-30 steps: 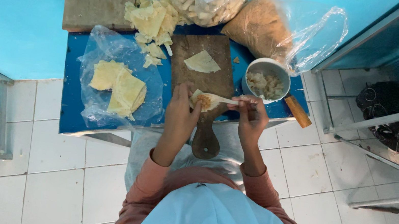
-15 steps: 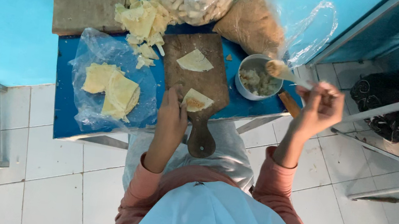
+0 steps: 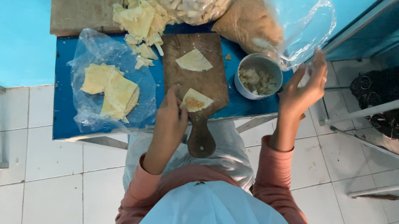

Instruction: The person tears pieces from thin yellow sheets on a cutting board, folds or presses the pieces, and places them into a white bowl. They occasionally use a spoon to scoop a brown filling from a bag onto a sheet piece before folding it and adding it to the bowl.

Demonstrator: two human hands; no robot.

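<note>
I see a folded dough wrapper (image 3: 197,100) lying on the near end of the wooden cutting board (image 3: 195,73), with a bit of filling showing at its edge. My left hand (image 3: 171,121) rests just beside it, fingertips touching its left edge, not clenched around anything. My right hand (image 3: 303,92) is raised to the right of the board, its grip released and fingers spread, near a small bowl of filling (image 3: 258,77). A second flat wrapper (image 3: 194,60) lies farther up the board. On the blue counter (image 3: 57,119), to the left, a clear bag holds stacked wrappers (image 3: 110,90); at the far side lie dough scraps (image 3: 141,19) and two filled plastic bags.
</note>
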